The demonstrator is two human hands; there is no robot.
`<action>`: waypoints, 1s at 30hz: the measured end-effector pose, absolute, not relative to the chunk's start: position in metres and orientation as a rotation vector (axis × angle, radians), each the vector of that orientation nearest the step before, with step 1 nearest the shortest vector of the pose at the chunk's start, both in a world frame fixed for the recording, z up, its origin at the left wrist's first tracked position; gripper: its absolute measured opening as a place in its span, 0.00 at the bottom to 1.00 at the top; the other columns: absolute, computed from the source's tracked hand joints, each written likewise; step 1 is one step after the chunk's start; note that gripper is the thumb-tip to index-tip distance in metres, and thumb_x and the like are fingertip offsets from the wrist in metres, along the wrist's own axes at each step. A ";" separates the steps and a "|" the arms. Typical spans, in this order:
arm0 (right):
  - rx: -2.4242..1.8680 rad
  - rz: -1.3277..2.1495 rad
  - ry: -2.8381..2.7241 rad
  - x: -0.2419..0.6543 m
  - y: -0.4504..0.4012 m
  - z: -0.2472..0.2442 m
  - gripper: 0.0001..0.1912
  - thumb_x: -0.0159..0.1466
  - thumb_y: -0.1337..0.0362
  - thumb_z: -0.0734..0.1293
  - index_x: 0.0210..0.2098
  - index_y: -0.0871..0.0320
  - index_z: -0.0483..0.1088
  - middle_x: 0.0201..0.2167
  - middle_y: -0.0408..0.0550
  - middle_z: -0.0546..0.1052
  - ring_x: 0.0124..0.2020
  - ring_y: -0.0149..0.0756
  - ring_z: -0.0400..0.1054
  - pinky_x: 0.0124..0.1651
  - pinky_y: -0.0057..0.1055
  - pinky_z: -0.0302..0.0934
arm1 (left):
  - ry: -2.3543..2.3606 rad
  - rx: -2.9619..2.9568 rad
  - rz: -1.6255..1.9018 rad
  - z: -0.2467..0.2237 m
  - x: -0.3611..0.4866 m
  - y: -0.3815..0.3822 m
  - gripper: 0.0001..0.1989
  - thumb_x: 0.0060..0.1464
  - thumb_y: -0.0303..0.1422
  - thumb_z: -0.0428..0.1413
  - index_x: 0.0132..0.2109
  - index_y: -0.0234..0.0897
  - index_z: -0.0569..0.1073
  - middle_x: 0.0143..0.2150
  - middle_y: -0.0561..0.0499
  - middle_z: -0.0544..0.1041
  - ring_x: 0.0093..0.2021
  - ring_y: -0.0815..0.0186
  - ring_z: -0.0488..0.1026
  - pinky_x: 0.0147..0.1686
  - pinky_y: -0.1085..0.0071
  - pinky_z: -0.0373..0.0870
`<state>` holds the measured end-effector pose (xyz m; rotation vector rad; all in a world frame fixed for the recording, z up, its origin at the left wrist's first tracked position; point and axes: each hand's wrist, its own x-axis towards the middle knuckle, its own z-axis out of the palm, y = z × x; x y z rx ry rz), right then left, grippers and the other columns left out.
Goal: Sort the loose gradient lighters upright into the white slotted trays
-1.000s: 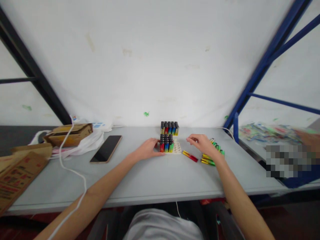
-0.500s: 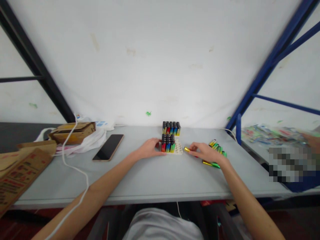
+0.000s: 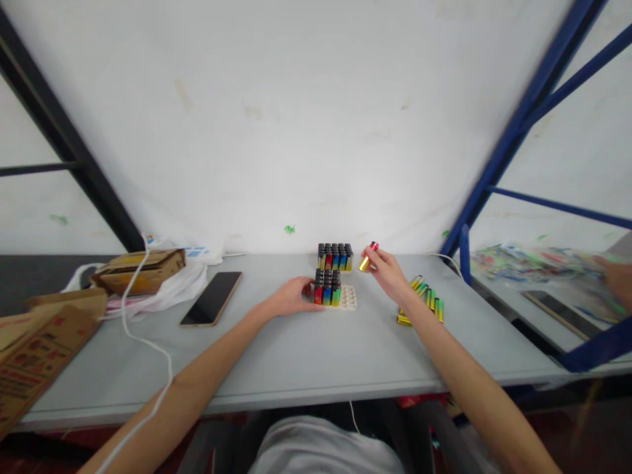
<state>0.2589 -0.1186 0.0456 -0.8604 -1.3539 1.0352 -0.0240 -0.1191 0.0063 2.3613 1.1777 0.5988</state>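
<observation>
A white tray (image 3: 348, 297) with round holes carries upright, black-topped cylinders (image 3: 327, 289) in red, blue and green-yellow on its left part; open holes show on the right. My left hand (image 3: 296, 295) is closed around the tray's left side, thumb along the front. Raised to the right of the tray, my right hand (image 3: 386, 270) pinches a red-and-gold battery-like cylinder (image 3: 368, 257), tilted with its red end up. Below that wrist, several green-and-gold cylinders (image 3: 428, 301) lie in a loose pile, partly hidden by the forearm.
Behind the tray stands a second block of black-topped cylinders (image 3: 336, 258). A phone (image 3: 212, 299), cardboard boxes (image 3: 143, 271) and a white cable (image 3: 148, 339) are on the left. At far right, another person's hand (image 3: 615, 280) is near plastic packets (image 3: 523, 263) beyond a blue frame (image 3: 513, 141).
My right hand has lifted up and back from the table, tipping the cylinder from nearly flat to steeply slanted. My left hand stays at the tray.
</observation>
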 end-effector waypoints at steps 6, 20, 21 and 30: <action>-0.865 1.230 -1.414 0.240 -0.121 0.016 0.29 0.60 0.34 0.69 0.34 0.54 0.66 0.26 0.39 0.68 0.25 0.30 0.63 0.29 0.29 0.63 | 1.166 2.361 0.589 0.007 -0.023 -0.119 0.30 0.44 0.56 0.66 0.42 0.34 0.76 0.37 0.47 0.78 0.36 0.58 0.73 0.37 0.64 0.69; -1.070 0.953 -1.405 0.227 -0.131 0.001 0.33 0.60 0.31 0.65 0.22 0.52 0.55 0.17 0.36 0.53 0.19 0.28 0.46 0.20 0.28 0.43 | 1.153 2.373 0.591 0.003 -0.023 -0.115 0.30 0.44 0.55 0.67 0.45 0.34 0.77 0.38 0.47 0.80 0.37 0.58 0.74 0.38 0.65 0.70; -1.091 0.892 -1.419 0.227 -0.130 -0.001 0.32 0.60 0.32 0.65 0.22 0.53 0.55 0.17 0.37 0.54 0.20 0.28 0.47 0.21 0.28 0.44 | 1.153 2.374 0.596 0.003 -0.023 -0.115 0.30 0.44 0.54 0.67 0.45 0.34 0.77 0.38 0.47 0.80 0.36 0.58 0.74 0.38 0.65 0.70; -1.243 0.623 -1.493 0.224 -0.127 -0.006 0.24 0.61 0.45 0.61 0.18 0.53 0.56 0.16 0.38 0.54 0.23 0.31 0.50 0.26 0.29 0.44 | 1.150 2.363 0.601 0.003 -0.022 -0.116 0.30 0.44 0.54 0.67 0.45 0.35 0.77 0.38 0.47 0.80 0.37 0.58 0.75 0.39 0.66 0.70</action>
